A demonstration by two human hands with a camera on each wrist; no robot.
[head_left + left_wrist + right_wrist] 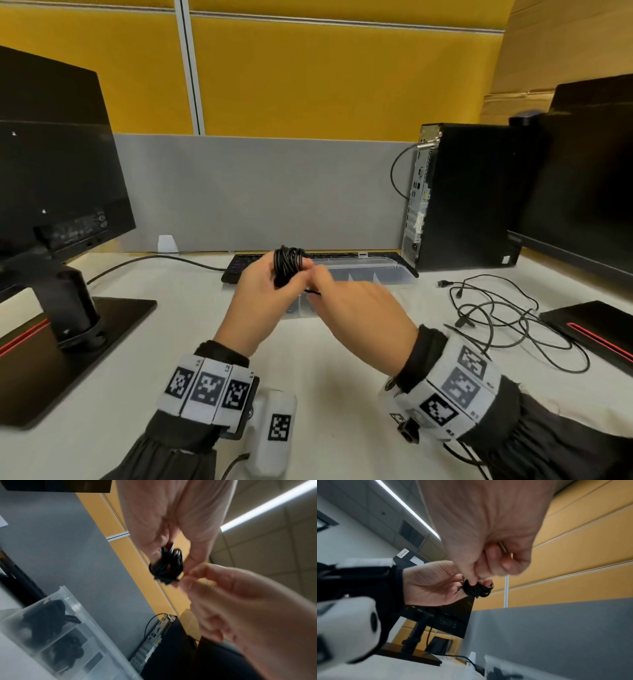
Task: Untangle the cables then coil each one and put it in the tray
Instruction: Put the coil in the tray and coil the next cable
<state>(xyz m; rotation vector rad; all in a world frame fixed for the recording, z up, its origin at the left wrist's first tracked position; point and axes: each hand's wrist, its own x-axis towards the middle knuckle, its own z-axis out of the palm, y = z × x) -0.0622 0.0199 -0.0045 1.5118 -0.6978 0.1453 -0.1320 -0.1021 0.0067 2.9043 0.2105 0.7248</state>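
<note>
Black cable coil (288, 265): tight small bundle, held up above tabletop in left hand (263, 294), right hand (356, 310) pinching its loose end. Clear plastic tray (387, 274): divided compartments, just beyond hands; two dark coiled cables (51, 616) inside. Loose black cables (507, 315): tangled, sprawled on tabletop, right.

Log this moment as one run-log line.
left hand: holds coiled cable | right hand: pinches its end | tray: two coils inside | loose cables: tangled on desk, right
</note>
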